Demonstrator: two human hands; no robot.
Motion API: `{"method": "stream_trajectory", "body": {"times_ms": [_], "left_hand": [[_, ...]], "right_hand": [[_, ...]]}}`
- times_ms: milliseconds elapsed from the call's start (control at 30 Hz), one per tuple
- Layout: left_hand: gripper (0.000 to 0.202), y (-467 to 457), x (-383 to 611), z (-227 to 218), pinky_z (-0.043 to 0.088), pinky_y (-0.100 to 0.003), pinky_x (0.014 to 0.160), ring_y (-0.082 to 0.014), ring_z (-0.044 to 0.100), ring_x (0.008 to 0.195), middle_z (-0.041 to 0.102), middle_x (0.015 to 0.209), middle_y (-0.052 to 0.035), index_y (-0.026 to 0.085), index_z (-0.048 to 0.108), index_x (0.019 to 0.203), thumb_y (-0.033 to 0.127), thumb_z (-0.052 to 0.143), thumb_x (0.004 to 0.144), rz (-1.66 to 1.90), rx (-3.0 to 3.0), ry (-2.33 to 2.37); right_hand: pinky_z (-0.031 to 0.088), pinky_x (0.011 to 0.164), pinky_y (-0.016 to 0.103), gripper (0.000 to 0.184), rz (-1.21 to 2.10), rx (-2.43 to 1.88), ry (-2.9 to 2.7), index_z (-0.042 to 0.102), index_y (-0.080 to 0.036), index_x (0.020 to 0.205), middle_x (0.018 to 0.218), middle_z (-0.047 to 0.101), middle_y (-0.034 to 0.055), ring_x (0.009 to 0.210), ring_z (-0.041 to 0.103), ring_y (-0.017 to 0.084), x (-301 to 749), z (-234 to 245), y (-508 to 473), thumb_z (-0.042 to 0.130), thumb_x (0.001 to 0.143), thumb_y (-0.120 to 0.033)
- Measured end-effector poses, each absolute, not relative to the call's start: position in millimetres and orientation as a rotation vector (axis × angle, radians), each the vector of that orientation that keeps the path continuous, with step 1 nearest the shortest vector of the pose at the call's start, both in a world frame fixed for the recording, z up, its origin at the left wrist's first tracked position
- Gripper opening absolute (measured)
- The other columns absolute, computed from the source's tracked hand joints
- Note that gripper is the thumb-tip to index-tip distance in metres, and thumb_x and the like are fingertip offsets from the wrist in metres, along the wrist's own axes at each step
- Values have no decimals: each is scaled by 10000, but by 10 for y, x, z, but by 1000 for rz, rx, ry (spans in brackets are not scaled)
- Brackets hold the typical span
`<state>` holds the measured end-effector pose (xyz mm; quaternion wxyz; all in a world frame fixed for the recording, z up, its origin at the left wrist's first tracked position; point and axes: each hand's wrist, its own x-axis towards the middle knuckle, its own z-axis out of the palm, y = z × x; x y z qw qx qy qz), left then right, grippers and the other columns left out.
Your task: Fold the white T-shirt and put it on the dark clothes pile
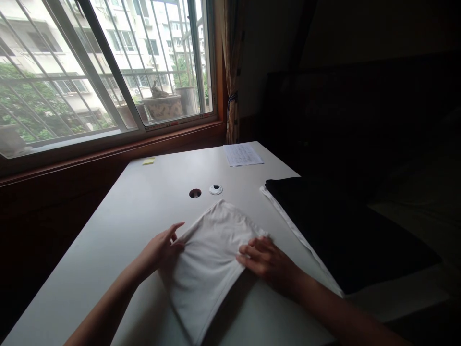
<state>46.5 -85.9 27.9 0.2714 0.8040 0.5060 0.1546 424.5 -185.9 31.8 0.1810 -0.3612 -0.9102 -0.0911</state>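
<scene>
A white cloth (212, 250), with a seam along its edge, lies partly over the white desk, and its near end comes toward me. My left hand (163, 247) pinches its left edge, the index finger stretched out above the fabric. On the opposite side, my right hand (264, 259) has its fingers curled over the cloth's right edge. Creases run across the fabric between both hands. The fingertips under the cloth are hidden.
Folded black cloth (342, 230) lies over white fabric at the desk's right edge. Beyond the hands are a cable hole (195, 193), a round white cover (215, 190), printed papers (243, 154) and yellow sticky notes (149, 161) on the desk (108, 216). A barred window (108, 62) stands behind.
</scene>
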Motion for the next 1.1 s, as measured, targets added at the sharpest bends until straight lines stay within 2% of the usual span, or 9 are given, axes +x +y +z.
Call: {"method": "stream_trajectory", "body": {"times_ms": [133,200,267,367,433,500,600,800,1100], "left_hand": [[772,-1292,435,462,525,-301,633,-171,653,673,642,952,-6,309,306,1544,397,680,874,233,1669,1160],[855,-1515,475,530,553,-322,631,-208,698,699,662,951,-19,318,245,1567,390,711,854,134,1419,1034],[815,-1658,513,557,574,-351,657,-241,724,738,687,928,-36,294,275,1559,417,699,874,118,1336,991],[681,-1674,527,547,584,-387,767,-248,726,821,717,927,-59,232,363,1507,500,619,936,302,1419,1079],[662,-1593,521,532,564,-415,894,-257,717,950,733,1037,-84,223,372,1491,538,591,951,443,1460,1150],[671,-1492,533,522,518,-433,1005,-266,687,1085,718,1180,-100,236,366,1492,557,594,949,513,1486,1202],[718,-1367,619,513,486,-450,1060,-279,655,1176,661,1320,-125,242,341,1503,571,623,929,580,1470,1223],[845,-1199,918,497,505,-458,1035,-283,660,1144,607,1314,-166,229,307,1511,570,716,856,690,1348,1217],[887,-705,1194,479,545,-409,930,-265,641,1107,459,1435,-204,248,315,1520,412,807,800,896,1359,1391]], "right_hand": [[549,911,445,363,-197,-1369,-2435,725,-246,1209,1306,673,83,1118,607,282,4253,351,-1586,523,962,-73],[560,940,441,422,-86,-1451,-2356,723,-231,1216,1347,648,90,1152,613,275,4224,364,-1456,474,944,-26],[550,1000,413,476,62,-1452,-2261,699,-220,1252,1367,627,95,1179,623,243,4202,365,-1359,413,938,-6],[543,1012,392,402,221,-1500,-2065,647,-197,1308,1288,639,120,1142,650,235,4208,335,-1295,414,990,-122],[549,980,427,369,280,-1620,-1961,618,-168,1330,1214,645,144,1087,662,272,4235,300,-1304,496,998,-274],[554,946,447,450,369,-1731,-1908,582,-161,1363,1194,645,152,1044,667,291,4259,270,-1342,565,964,-370],[537,971,441,546,549,-1779,-1868,507,-204,1437,1300,629,139,1096,657,286,4254,257,-1420,588,935,-401],[397,1151,446,633,689,-1705,-1796,449,-213,1462,1469,538,129,1355,514,280,4141,297,-1497,604,855,-306],[468,1063,449,687,949,-1641,-1532,438,-221,1446,1406,550,139,1230,595,279,4158,227,-1440,644,797,-320]]}}
